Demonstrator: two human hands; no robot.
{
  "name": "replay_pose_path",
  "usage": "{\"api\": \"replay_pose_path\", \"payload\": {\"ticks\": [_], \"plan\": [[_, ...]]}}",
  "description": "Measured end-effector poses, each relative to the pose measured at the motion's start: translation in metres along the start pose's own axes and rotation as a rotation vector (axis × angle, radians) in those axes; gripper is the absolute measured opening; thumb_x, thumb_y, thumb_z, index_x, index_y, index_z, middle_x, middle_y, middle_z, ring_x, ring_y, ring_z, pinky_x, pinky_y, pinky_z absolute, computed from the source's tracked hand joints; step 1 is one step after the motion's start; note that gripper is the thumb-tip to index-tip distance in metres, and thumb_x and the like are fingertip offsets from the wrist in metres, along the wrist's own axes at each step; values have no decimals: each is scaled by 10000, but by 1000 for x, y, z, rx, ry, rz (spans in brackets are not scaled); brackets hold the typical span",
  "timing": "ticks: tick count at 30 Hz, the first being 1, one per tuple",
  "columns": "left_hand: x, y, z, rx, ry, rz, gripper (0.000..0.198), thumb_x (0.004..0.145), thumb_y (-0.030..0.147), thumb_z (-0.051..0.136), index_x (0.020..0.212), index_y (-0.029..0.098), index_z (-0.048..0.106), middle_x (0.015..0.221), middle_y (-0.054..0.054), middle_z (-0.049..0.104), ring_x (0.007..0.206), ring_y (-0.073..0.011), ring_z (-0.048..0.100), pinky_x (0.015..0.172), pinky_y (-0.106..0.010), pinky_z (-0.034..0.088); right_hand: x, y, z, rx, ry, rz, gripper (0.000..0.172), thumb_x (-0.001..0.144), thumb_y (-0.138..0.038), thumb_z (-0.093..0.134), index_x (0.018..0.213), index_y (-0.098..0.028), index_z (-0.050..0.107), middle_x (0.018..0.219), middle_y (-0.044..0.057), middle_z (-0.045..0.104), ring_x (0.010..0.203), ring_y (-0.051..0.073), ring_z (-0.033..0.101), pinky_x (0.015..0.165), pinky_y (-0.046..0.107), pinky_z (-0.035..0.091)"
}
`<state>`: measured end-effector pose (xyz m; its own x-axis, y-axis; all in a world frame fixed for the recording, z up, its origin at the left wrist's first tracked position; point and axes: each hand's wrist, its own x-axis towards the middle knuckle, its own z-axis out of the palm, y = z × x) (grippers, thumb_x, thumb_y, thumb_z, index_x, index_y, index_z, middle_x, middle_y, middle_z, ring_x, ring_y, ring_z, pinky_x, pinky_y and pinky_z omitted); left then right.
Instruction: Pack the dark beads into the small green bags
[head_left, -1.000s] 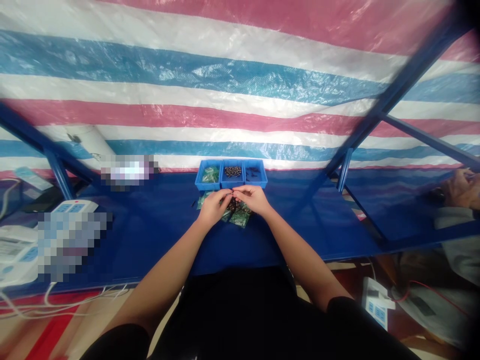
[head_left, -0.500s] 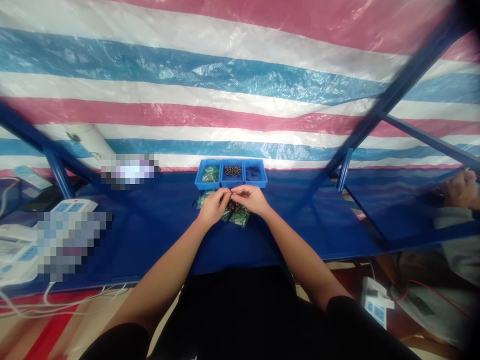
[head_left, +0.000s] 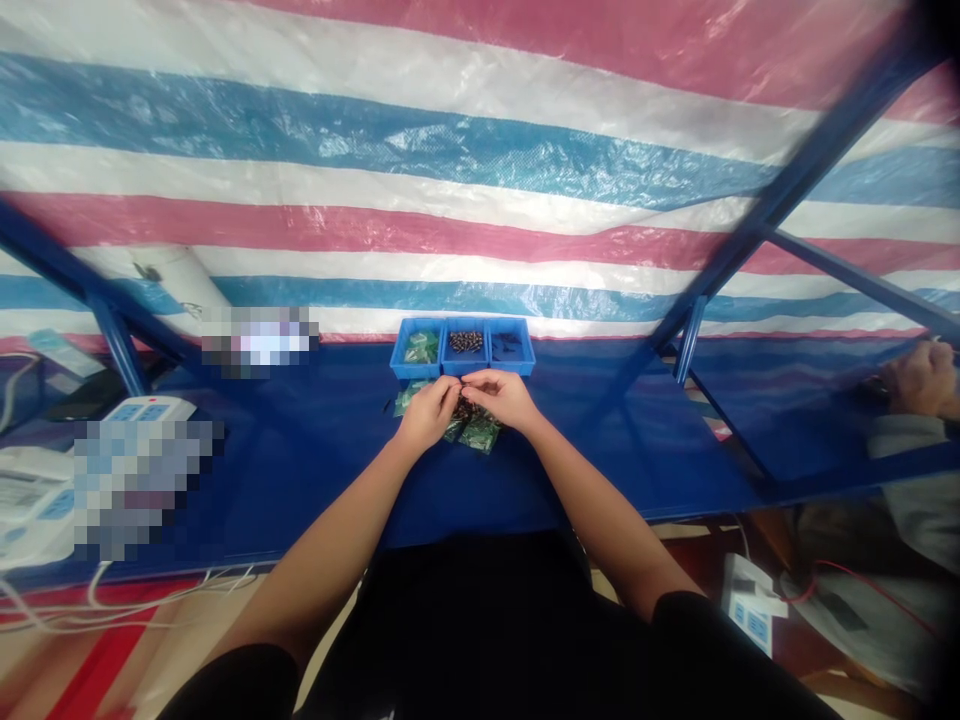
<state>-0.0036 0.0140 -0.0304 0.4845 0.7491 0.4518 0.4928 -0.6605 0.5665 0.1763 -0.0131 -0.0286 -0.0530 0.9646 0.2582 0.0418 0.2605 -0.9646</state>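
My left hand (head_left: 426, 412) and my right hand (head_left: 504, 396) meet over the blue table (head_left: 300, 470), fingertips pinched together on a tiny dark part that is too small to name. Under and between them lie small green bags (head_left: 480, 434) and a heap of dark small parts (head_left: 463, 410). Just beyond my hands stand three joined blue bins (head_left: 463, 348): the left one holds green bags, the middle one dark beads or parts, the right one dark pieces.
Blue shelf posts (head_left: 118, 345) and a slanted brace (head_left: 757, 215) frame the bench. White devices with blue buttons (head_left: 37, 490) and cables sit at the left. Another person's hand (head_left: 919, 378) works at the far right. A striped tarp (head_left: 450, 160) hangs behind.
Both hands stay pinched together at the same spot; only the fingertips shift slightly. The other person's hand at the right has moved a little.
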Motion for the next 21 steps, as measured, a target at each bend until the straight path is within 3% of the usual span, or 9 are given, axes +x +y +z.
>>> {"api": "replay_pose_path", "payload": {"ticks": [10, 16, 21], "plan": [[-1, -4, 3, 14, 48, -17, 271, 961, 391, 412, 917, 200, 598, 716, 9, 634, 627, -115, 591, 602, -210, 428, -1, -2, -1, -82, 11, -12, 360, 755, -428, 687, 995, -161, 709, 806, 63, 714, 680, 154, 653, 685, 300, 550], [-2, -2, 3, -13, 75, -39, 261, 949, 397, 441, 1061, 214, 589, 778, 9, 666, 672, -114, 627, 627, -200, 448, 0, 2, -1, -57, 17, 2, 356, 751, -427, 689, 980, -156, 712, 818, 66, 716, 673, 152, 652, 693, 307, 553], [-1, -3, 3, -10, 62, -39, 255, 959, 389, 415, 987, 205, 590, 749, 9, 652, 641, -112, 614, 614, -205, 443, 0, 1, 0, -31, 9, 11, 356, 733, -412, 705, 974, -151, 710, 831, 69, 720, 684, 160, 660, 694, 316, 554]]}}
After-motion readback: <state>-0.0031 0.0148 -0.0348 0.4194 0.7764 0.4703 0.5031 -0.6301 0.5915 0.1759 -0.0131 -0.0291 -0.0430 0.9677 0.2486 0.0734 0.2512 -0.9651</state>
